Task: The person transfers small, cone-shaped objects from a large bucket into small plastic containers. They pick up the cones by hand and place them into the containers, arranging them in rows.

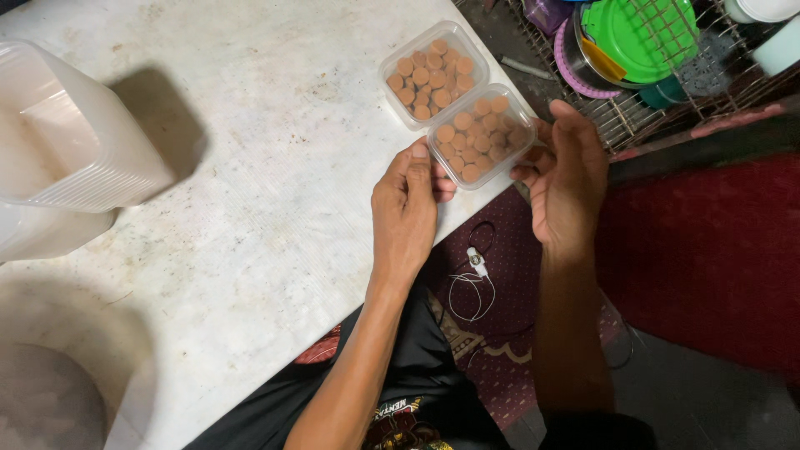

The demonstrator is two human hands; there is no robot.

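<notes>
Head view: I see my left hand (406, 208) and right hand (568, 179) pinching a clear box of brown rounds (481, 135) at the table's (250, 208) right edge, touching a second box (429, 72); it overhangs, so a loosened grip could tip it off onto the red mat (708, 250).

You're sitting in a home kitchen corner. At two o'clock a wire dish rack (667, 92) holds a green lid (637, 33) and cups. At nine o'clock, stacked clear plastic tubs (67, 142) sit on the worn white table (250, 208). A red patterned rug (708, 250) covers the floor at four o'clock.
</notes>
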